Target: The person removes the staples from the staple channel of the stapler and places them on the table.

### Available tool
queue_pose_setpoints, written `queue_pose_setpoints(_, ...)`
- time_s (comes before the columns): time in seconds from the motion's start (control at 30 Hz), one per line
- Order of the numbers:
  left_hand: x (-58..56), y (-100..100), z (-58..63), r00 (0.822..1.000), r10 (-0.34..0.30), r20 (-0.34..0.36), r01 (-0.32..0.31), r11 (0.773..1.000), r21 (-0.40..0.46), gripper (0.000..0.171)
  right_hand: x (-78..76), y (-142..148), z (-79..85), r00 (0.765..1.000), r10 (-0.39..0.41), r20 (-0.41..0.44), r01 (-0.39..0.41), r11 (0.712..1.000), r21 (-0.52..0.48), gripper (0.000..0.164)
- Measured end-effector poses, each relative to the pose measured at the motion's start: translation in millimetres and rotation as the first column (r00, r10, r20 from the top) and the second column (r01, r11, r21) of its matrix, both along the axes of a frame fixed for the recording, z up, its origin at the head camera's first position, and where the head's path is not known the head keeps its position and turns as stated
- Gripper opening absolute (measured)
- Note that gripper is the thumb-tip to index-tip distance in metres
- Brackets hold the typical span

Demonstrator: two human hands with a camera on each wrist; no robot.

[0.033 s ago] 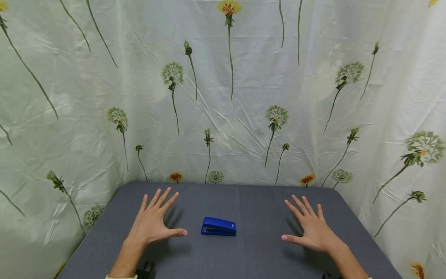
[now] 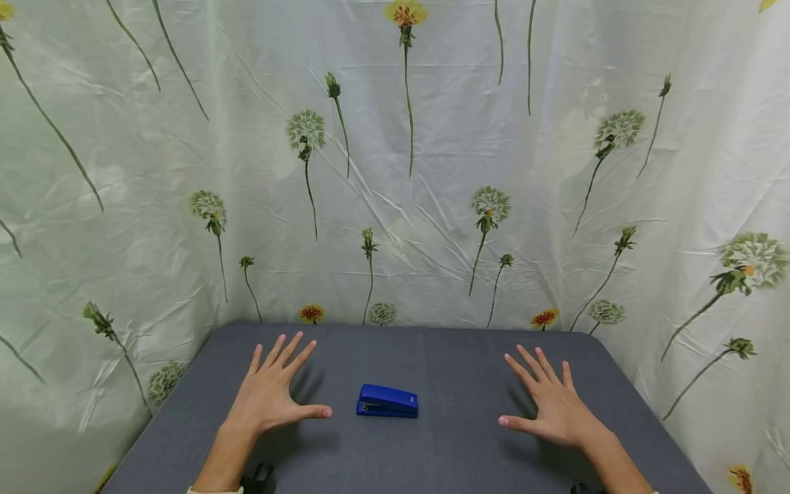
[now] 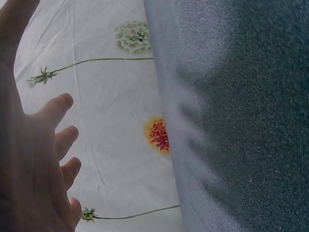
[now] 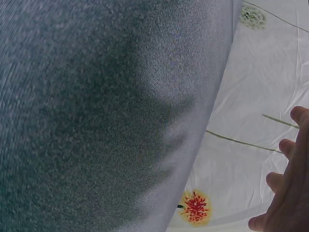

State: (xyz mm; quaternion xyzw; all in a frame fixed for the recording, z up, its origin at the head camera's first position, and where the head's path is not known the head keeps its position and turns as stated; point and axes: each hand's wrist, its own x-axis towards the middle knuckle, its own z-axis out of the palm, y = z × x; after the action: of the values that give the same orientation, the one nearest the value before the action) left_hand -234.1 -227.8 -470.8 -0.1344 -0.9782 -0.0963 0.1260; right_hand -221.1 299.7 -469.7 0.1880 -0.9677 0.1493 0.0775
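Note:
A blue stapler (image 2: 387,401) lies on the grey cloth-covered table (image 2: 432,453), near its middle in the head view. To its left my left hand (image 2: 271,398) hovers over the cloth, fingers spread and thumb pointing toward the stapler. My right hand (image 2: 552,405) is held farther off on the right side, its fingers also spread and its thumb pointing inward. Neither hand holds anything. In the wrist views, the left hand (image 3: 36,154) and the right hand (image 4: 289,183) show extended fingers above the cloth, with their shadows falling on it.
Behind the table hangs a white curtain (image 2: 426,226) printed with dandelions and yellow flowers, which also runs along both sides. The table's far edge (image 2: 395,327) meets this curtain. Dark straps (image 2: 259,477) show by the left wrist.

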Motion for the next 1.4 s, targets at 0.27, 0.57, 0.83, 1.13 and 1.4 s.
queue_pose_setpoints(0.27, 0.1, 0.9, 0.9, 1.000, -0.005, -0.019, 0.006, 1.000, 0.030, 0.124, -2.0, 1.1, -0.8, 1.000, -0.001, -0.020, 0.001, 1.000, -0.025, 0.101)
queue_pose_setpoints(0.57, -6.3, 15.5, -4.9, 0.996, -0.070, -0.056, 0.076, 0.991, 0.109, 0.117, -15.4, -23.6, 0.7, 0.998, 0.039, -0.048, -0.043, 0.995, -0.089, 0.097)
queue_pose_setpoints(0.83, -9.9, 26.1, -6.1, 0.995, -0.087, -0.051, 0.093, 0.986, 0.136, 0.114, -23.0, -47.3, 1.4, 0.996, 0.066, -0.060, -0.073, 0.991, -0.116, 0.096)
queue_pose_setpoints(1.13, -16.2, 36.9, -10.2, 0.994, -0.103, -0.030, 0.106, 0.982, 0.156, 0.116, -31.7, -68.7, -2.4, 0.994, 0.088, -0.063, -0.094, 0.989, -0.114, 0.097)
queue_pose_setpoints(1.4, -19.6, 47.7, -17.3, 0.992, -0.126, -0.006, 0.125, 0.974, 0.191, 0.114, -33.7, -87.1, -6.5, 0.993, 0.109, -0.051, -0.115, 0.984, -0.134, 0.097)
